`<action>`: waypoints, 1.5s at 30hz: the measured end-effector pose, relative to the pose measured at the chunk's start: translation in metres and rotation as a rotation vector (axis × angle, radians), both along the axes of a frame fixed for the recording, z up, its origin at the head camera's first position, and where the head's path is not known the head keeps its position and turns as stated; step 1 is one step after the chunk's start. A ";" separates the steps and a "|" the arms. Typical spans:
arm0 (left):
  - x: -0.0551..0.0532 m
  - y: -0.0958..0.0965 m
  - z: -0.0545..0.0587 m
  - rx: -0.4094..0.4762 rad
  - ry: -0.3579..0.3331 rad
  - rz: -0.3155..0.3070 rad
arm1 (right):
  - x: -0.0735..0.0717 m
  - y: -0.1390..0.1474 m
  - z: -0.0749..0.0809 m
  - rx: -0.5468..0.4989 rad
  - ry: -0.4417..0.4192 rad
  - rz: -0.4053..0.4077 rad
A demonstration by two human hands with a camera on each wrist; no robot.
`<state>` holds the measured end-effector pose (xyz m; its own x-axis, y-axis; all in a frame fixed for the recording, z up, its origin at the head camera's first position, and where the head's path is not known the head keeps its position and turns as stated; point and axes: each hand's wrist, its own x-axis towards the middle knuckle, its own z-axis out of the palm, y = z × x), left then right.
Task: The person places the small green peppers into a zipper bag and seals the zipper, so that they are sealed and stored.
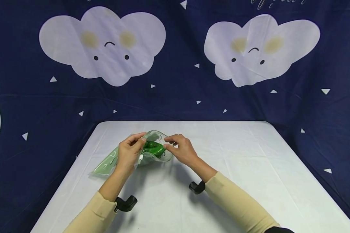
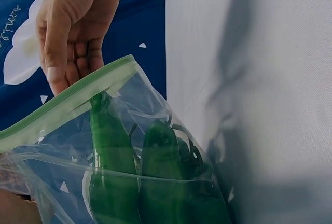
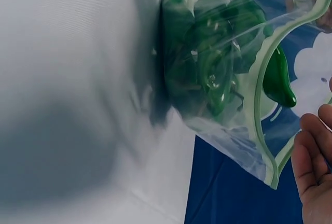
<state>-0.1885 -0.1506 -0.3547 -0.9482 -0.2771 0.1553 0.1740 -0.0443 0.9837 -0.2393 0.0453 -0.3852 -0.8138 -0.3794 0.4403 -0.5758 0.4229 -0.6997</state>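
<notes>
A clear zip bag [image 1: 106, 163] with a pale green rim [image 2: 67, 95] lies slanted over the table, its mouth gaping toward the right. Several glossy green peppers [image 1: 153, 150] are inside, and one pepper tip [image 3: 280, 81] pokes out past the rim in the right wrist view. My left hand [image 1: 130, 150] pinches the bag's edge near the mouth; the left wrist view shows little of it. At the mouth is my right hand [image 1: 183, 149], thumb and fingers apart, close to the pepper tip. Whether its fingertips touch the rim or pepper, I cannot tell.
A white-covered table [image 1: 236, 168] spreads beneath both hands. Behind it hangs a dark blue cloth [image 1: 180, 55] printed with clouds and small triangles. Black wrist mounts [image 1: 126, 204] stick out below the forearms.
</notes>
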 end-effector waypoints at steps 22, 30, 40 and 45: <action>0.000 -0.004 -0.002 -0.006 -0.019 0.004 | 0.004 0.005 -0.016 0.060 -0.119 0.011; -0.001 -0.004 -0.004 -0.004 -0.025 0.004 | 0.003 0.001 -0.017 0.078 -0.143 -0.006; -0.003 -0.003 -0.004 -0.002 -0.019 -0.010 | 0.001 -0.010 -0.014 0.066 -0.124 -0.016; -0.004 -0.002 -0.003 0.002 -0.019 -0.015 | -0.001 -0.017 -0.013 0.060 -0.092 0.003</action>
